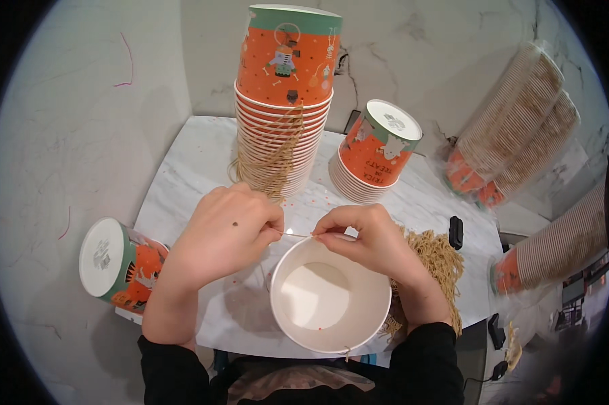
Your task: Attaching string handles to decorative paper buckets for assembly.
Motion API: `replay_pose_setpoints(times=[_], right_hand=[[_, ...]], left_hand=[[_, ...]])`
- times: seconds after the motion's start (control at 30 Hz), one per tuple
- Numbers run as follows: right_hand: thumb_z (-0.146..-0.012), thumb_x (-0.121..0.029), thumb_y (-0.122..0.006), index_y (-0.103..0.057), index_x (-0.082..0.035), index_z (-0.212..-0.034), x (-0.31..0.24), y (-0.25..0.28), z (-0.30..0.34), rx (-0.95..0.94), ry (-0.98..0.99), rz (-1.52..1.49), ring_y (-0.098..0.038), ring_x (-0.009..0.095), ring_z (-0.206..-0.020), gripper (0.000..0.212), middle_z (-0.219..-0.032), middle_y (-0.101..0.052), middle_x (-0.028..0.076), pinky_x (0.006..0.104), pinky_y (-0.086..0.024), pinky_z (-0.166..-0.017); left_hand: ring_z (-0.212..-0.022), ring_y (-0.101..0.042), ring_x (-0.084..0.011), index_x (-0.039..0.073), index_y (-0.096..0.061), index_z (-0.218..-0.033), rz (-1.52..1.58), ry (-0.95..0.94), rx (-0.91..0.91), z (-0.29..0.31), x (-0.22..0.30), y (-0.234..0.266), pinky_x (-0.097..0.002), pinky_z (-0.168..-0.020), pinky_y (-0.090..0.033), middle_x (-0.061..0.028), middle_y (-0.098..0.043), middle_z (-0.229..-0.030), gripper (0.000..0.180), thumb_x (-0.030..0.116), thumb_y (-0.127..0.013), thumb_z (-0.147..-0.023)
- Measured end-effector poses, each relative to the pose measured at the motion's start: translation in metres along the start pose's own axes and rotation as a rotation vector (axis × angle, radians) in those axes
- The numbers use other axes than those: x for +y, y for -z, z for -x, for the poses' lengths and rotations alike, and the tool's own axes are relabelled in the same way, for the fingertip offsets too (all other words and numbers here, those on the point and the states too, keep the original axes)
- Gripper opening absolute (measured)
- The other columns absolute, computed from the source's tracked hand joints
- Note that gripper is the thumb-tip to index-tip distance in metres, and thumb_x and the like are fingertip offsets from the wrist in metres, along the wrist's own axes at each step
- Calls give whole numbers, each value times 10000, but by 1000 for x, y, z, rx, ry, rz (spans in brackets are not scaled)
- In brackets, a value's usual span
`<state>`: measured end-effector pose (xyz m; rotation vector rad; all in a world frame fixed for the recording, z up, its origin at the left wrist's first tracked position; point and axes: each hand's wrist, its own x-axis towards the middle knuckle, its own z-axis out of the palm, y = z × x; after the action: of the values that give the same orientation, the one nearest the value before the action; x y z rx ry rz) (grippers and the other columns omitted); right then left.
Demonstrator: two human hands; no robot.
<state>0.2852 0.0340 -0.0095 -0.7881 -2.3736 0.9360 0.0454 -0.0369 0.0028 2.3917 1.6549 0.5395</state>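
A white-lined paper bucket (368, 297) stands mouth up in front of me, and a few orange specks lie inside it. At its far rim, my left hand (233, 229) pinches one end of a thin tan string (295, 235). My right hand (362, 233) pinches the same string just to the right, thumb against forefinger, so a short length runs taut between the hands. A small bit of string (348, 352) pokes out at the bucket's near rim. Beside my right forearm lies a tangled heap of tan twine (439, 260), partly covered by the arm.
A tall stack of upturned orange buckets (287, 67), draped with twine loops (277, 165), rises behind my hands. To its right is a shorter stack (379, 152). Another bucket (105, 256) stands left of the marble-patterned table (190, 155). Plastic-wrapped stacks (514, 121) lean at right, near a black object (456, 233).
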Motion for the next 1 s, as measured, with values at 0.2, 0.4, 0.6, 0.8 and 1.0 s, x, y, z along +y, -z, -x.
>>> replay_pose_setpoints(times=[0.2, 0.4, 0.6, 0.8, 1.0], right_hand=[[-852, -93, -713, -729, -27, -935, 7, -6, -3, 43, 131, -59, -681, 195, -831, 107, -870, -733, 81, 328, -520, -747], [-861, -119, -707, -720, -26, -919, 18, -7, -9, -10, -31, -407, -654, 98, -860, 111, -894, -745, 28, 267, -473, -790], [-878, -121, -699, -701, -29, -899, 20, -4, -14, 19, -68, -485, -647, 74, -860, 94, -914, -742, 28, 257, -470, -797], [-889, -136, -707, -697, -27, -896, 22, -6, -10, -47, -103, -528, -623, 49, -810, 109, -857, -711, -11, 227, -458, -719], [-883, -141, -722, -726, -34, -929, 22, -7, -10, 32, -69, -308, -629, 59, -768, 117, -838, -713, -4, 267, -474, -671]], left_hand=[[-699, -658, -175, 6, -633, -1001, 676, 121, 56, -11, 8, -14, -325, -648, -512, -80, -669, -821, 147, 144, -629, -949], [-587, -617, -140, -31, -617, -994, 614, 177, 65, -19, 10, -18, -297, -564, -486, -86, -674, -811, 185, 149, -622, -956], [-613, -652, -182, -41, -624, -978, 211, -12, 91, -7, -5, -25, -340, -531, -481, -116, -655, -757, 188, 136, -634, -917], [-665, -663, -102, 15, -550, -1201, 942, 177, -187, -3, 19, 15, -272, -547, -484, -39, -637, -846, 370, 45, -694, -861], [-661, -658, -130, -5, -548, -1238, 652, 132, -5, -9, 14, -4, -301, -581, -503, -53, -635, -847, 440, 24, -707, -829]])
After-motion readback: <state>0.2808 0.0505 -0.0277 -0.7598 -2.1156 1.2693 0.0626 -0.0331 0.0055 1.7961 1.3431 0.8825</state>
